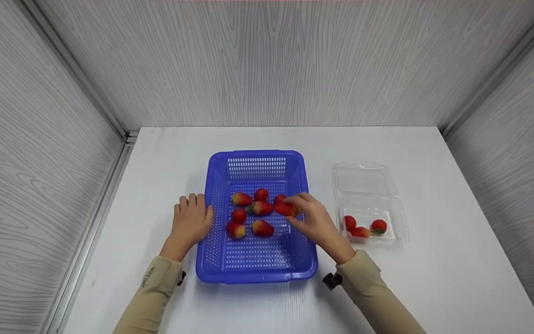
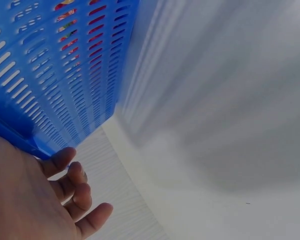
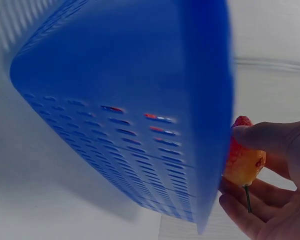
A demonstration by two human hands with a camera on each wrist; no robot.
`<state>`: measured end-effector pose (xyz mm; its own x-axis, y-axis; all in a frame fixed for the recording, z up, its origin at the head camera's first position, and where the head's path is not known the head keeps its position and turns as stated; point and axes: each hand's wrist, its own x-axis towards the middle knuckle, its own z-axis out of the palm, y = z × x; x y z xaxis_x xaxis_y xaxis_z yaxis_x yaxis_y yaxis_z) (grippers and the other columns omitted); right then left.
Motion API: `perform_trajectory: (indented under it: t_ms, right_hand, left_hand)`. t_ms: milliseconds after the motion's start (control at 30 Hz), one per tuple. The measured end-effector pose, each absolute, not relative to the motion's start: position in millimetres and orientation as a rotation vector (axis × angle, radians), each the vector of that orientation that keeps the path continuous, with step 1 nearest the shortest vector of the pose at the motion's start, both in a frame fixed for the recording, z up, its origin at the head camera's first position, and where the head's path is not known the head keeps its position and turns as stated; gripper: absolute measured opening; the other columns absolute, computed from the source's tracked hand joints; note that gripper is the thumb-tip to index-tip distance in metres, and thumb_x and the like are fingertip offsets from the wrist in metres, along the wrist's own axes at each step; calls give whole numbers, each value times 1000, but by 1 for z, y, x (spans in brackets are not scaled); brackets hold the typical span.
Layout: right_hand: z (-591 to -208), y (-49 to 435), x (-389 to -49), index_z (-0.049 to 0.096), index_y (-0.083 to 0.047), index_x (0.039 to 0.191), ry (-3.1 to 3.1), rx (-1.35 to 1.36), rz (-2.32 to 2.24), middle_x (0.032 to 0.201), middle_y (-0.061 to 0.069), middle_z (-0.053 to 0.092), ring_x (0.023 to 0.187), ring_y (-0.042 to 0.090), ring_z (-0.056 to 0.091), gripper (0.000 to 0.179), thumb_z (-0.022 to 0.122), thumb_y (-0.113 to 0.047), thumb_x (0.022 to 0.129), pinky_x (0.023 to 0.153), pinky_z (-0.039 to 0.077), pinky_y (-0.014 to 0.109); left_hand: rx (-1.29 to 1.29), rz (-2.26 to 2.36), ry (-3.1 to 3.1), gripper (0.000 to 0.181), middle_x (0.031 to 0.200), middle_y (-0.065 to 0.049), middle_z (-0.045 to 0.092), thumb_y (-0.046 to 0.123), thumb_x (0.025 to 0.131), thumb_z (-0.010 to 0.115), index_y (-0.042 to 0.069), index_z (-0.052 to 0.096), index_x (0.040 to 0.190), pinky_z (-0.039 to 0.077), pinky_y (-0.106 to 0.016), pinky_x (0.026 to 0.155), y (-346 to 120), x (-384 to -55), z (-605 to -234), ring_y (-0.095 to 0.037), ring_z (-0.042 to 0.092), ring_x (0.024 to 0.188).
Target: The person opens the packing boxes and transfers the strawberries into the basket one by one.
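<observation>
In the head view a blue plastic basket (image 1: 257,277) with slotted walls stands mid-table, several red strawberries (image 1: 262,228) on its floor. My right hand (image 1: 315,221) is over the basket's right side and pinches a strawberry (image 1: 287,208) between thumb and fingers. The right wrist view shows this strawberry (image 3: 244,162) level with the rim, its yellowish end and thin green stem (image 3: 248,199) hanging down. On the left, my left hand (image 1: 191,219) rests against the basket's rim, thumb side to it. Its fingers (image 2: 80,200) hang loosely bent beyond the rim in the left wrist view.
To the right lies an opened clear plastic clamshell box (image 1: 364,200), its lid folded back. A few strawberries (image 1: 378,226) are in its near half. The white table (image 1: 452,273) is enclosed by grey wood-grain panels (image 1: 267,65) at the back and both sides.
</observation>
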<state>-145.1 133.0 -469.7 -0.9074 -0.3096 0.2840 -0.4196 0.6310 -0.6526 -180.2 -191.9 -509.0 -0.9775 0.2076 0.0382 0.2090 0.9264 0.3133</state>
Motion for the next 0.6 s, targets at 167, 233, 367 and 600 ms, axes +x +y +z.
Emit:
perform_trajectory:
  t_ms: [167,233,367,600]
  right_hand:
    - [-475,127,-152,69,-6,113,-2763,768,1037,102,10,63,86,23,60,36,81,-5,79,78,55,36]
    - [-476,125,-156,69,-7,113,-2793,821,989,101,10,63,86,23,60,35,81,-4,80,79,54,36]
    - [-478,122,-164,70,-7,111,-2852,902,886,101,10,63,86,23,60,33,79,-3,80,79,54,37]
    - [-487,119,-175,72,-6,103,-2914,1004,649,98,11,66,85,28,63,27,78,-1,77,77,54,43]
  left_hand:
    - [-326,-512,-3102,40,105,-24,48,28,101,40,-8,47,118,34,-53,81,-191,-181,-508,-41,41,96]
    - [-323,-511,-3104,40,105,-24,48,28,102,40,-8,47,119,34,-54,81,-191,-181,-508,-41,41,97]
    - [-323,-503,-3104,39,105,-24,48,28,102,40,-8,46,117,34,-54,82,-191,-183,-508,-41,41,97]
    - [-318,-528,-3103,37,102,-21,46,28,101,40,-6,47,114,33,-52,80,-190,-182,-509,-39,40,95]
